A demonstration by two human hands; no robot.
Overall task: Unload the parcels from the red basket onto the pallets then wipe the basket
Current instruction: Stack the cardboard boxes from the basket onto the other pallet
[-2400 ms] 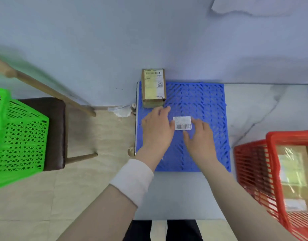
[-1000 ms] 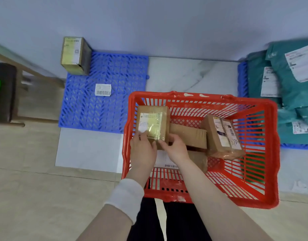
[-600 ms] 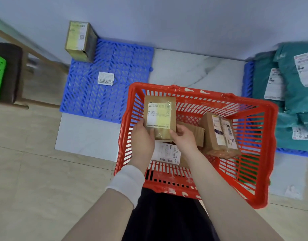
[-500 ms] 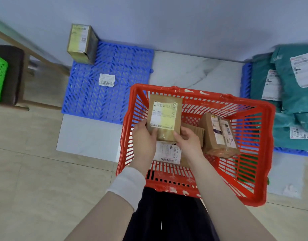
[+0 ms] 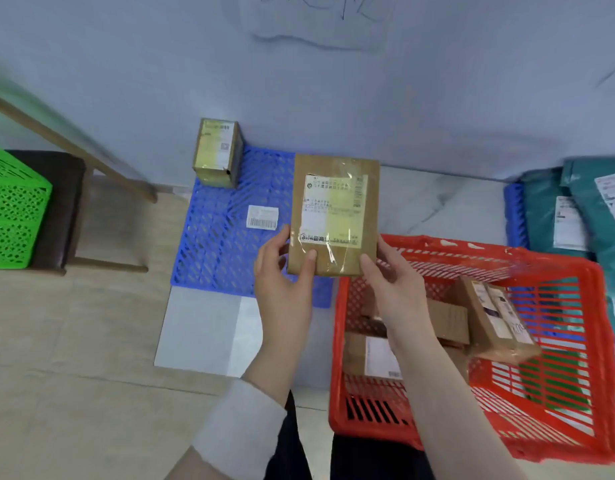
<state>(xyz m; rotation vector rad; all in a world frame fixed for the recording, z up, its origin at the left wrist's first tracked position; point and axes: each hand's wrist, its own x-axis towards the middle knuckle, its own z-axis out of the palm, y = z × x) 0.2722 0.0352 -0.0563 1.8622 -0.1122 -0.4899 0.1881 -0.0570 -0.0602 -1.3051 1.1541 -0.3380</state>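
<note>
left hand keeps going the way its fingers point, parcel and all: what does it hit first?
Likely the blue pallet. The left hand points up-frame with the held parcel over the pallet's right part; the small white label lies just left of that line. Beyond stands the wall. Depth is unclear.

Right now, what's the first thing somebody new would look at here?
Probably the brown parcel in the middle, held up by the left hand and right hand over the blue pallet. Next, the bright red basket at the lower right, with more parcels inside. A green basket sits far left.
</note>
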